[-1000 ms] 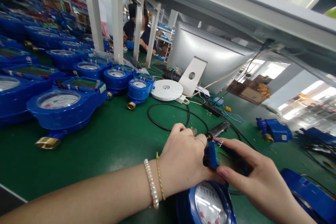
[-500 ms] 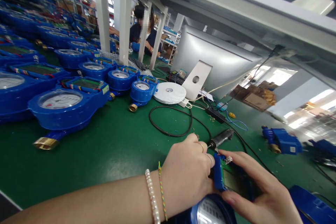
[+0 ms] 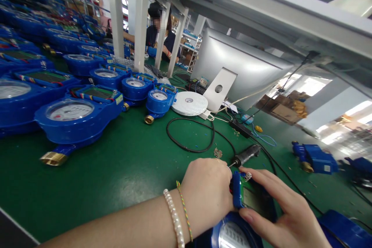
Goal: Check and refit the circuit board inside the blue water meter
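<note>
My right hand point(image 3: 285, 209) grips a display module point(image 3: 252, 197), with a green circuit board, a grey screen and a blue plastic edge; thumb and fingers span it. A coiled spring point(image 3: 247, 176) stands at its upper corner. Directly below is the round dial of a blue water meter point(image 3: 234, 234), partly cut off by the frame. My left hand point(image 3: 206, 192) is closed against the module's left side, its fingertips hidden from view, so what they hold cannot be seen. Just beyond both hands lies a black electric screwdriver point(image 3: 247, 155), its thin bit pointing toward my left hand.
Rows of blue water meters point(image 3: 78, 112) fill the left side. Small screws point(image 3: 217, 152) lie behind my left hand. A white reel point(image 3: 190, 103), a monitor point(image 3: 241, 66) and a black cable point(image 3: 188, 150) are farther back. Overhead runs a shelf point(image 3: 247, 4); a co-worker point(image 3: 162, 38) is beyond.
My left hand has shifted slightly down and left, uncovering the pile of screws. The module in my right hand has moved slightly left. The view has shifted a little.
</note>
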A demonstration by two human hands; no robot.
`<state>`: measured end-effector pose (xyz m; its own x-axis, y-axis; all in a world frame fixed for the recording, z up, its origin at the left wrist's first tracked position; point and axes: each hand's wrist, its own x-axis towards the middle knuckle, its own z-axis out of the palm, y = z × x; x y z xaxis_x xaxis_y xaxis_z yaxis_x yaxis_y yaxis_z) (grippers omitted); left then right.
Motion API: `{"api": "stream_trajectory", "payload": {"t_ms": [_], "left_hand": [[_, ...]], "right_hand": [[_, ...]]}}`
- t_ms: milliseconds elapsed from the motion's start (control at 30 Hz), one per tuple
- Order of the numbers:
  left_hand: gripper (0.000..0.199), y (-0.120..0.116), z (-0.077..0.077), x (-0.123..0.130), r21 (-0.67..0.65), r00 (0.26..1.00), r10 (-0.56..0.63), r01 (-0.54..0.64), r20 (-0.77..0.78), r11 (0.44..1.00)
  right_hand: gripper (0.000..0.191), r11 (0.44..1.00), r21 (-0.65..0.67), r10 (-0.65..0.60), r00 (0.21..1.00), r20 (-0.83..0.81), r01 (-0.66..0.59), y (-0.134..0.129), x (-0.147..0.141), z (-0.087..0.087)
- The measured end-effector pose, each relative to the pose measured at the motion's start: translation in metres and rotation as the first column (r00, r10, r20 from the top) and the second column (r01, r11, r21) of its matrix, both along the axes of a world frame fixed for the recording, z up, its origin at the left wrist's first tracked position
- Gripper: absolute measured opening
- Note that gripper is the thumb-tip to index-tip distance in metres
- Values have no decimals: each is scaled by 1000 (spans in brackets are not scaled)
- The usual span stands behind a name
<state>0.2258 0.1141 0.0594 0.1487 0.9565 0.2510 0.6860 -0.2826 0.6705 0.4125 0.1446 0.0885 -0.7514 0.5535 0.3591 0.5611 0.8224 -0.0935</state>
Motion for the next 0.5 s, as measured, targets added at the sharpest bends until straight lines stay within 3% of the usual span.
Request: {"api": "stream_trajectory", "payload": {"t_ms": [133,333,500], "left_hand": [[10,2,5,-2,-30,997,10,-13,-76,999],[12,3,9,-3,-30,989,0,-4,-145,1000],[16,8,17,-9,-60,985,-82,74,-149,995]], "right_hand": [[45,1000,-23,-6,1000,-17,6,0,-1,-3],[46,1000,-16,-24,999,-21,24,3,-1,-5],[44,999,-34,-31,999,-21,30,2,-1,-6]]}}
